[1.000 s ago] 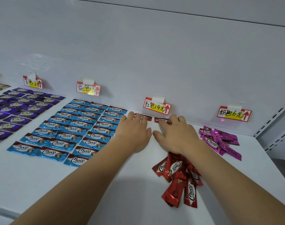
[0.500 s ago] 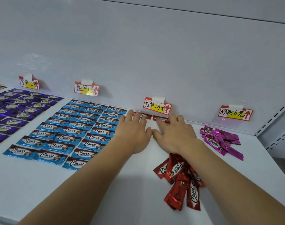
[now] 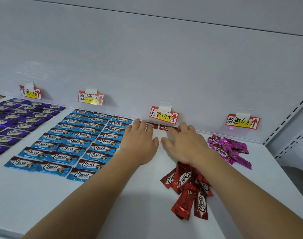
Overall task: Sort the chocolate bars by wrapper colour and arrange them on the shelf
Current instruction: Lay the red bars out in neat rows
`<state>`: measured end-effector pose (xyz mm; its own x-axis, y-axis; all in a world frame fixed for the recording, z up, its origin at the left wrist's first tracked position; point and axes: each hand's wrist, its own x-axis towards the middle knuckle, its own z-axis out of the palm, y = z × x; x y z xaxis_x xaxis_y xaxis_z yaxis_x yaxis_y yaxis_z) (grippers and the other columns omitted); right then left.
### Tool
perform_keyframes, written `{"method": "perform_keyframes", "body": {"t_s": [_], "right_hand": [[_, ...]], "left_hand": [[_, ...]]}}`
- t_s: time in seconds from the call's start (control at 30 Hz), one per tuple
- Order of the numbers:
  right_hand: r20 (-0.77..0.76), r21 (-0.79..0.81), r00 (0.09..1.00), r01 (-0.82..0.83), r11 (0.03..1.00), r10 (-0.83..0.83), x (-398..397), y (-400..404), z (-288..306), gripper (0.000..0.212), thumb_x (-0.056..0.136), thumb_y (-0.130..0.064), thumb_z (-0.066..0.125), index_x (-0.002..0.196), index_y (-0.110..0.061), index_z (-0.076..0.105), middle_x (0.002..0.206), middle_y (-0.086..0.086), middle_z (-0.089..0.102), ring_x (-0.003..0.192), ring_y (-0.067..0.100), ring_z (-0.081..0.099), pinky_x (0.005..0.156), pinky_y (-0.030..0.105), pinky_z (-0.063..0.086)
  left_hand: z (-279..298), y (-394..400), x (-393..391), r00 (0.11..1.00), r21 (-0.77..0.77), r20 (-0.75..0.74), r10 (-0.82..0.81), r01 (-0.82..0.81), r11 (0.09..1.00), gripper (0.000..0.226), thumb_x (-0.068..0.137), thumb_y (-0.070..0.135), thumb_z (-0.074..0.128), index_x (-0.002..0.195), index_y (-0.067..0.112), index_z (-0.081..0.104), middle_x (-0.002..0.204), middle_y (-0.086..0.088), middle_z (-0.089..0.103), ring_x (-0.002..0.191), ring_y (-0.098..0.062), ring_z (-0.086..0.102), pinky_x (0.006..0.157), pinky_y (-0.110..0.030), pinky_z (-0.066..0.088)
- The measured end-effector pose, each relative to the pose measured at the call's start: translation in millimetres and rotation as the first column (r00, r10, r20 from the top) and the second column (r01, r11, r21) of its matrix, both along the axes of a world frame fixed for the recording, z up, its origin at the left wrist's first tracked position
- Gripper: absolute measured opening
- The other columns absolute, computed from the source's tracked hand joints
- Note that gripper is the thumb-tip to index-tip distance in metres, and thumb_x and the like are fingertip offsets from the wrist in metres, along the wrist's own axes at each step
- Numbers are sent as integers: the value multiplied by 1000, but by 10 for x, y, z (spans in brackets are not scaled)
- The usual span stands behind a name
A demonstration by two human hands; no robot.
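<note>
Head view: the left hand (image 3: 140,144) and right hand (image 3: 185,144) lie flat with straight, lightly spread fingers on two red bars (image 3: 164,127) at the far shelf (image 3: 130,195) wall, under the red tag (image 3: 163,116); seemingly starting the red row; next, take a bar from the near red pile (image 3: 188,190), just right of the blue bars (image 3: 81,144).
</note>
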<state>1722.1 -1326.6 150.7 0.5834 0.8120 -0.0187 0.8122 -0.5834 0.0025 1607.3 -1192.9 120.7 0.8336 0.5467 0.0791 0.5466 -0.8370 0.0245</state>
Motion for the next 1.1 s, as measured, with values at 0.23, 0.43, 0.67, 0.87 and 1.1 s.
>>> {"method": "perform_keyframes", "body": {"t_s": [0.23, 0.43, 0.67, 0.87, 1.1], "right_hand": [[-146, 267, 982, -77, 961, 120, 51, -679, 178, 34, 105, -41, 49, 132, -29, 67, 121, -8, 69, 112, 14, 62, 98, 38, 51], [-367, 265, 911, -90, 960, 187, -79, -1062, 111, 36, 91, -57, 69, 122, -40, 71, 110, -21, 60, 104, -4, 57, 91, 26, 50], [-448, 400, 878, 29, 916, 168, -91, -1079, -23, 11, 87, -44, 80, 97, -41, 75, 96, -19, 64, 92, -1, 61, 81, 26, 50], [-469, 473, 874, 129, 872, 126, -34, -1080, -47, 10, 94, -32, 74, 86, -37, 74, 86, -24, 71, 84, -4, 64, 71, 19, 48], [-397, 543, 916, 179, 821, 63, 15, -1074, -106, 18, 100, -23, 68, 107, -36, 77, 89, -24, 72, 83, -5, 66, 77, 15, 50]], "left_hand": [[305, -453, -314, 977, -69, 176, -121, 135, 988, 30, 108, 41, 43, 105, 21, 65, 96, 4, 63, 92, -16, 58, 86, -35, 54], [461, -605, -606, 960, -399, 47, -278, 273, 875, 41, 90, 68, 62, 114, 35, 63, 103, 14, 57, 93, -7, 55, 84, -30, 53], [489, -593, -590, 963, -476, 19, -270, 246, 845, 18, 95, 48, 69, 101, 31, 66, 99, 12, 60, 90, -9, 56, 76, -23, 47], [372, -593, -530, 979, -437, 159, -128, 186, 880, 4, 100, 33, 64, 101, 29, 66, 98, 12, 61, 90, -9, 59, 86, -30, 56], [278, -698, -553, 968, -327, 210, -135, 200, 924, 31, 96, 61, 60, 115, 36, 62, 107, 16, 55, 93, -8, 57, 81, -24, 54]]}}
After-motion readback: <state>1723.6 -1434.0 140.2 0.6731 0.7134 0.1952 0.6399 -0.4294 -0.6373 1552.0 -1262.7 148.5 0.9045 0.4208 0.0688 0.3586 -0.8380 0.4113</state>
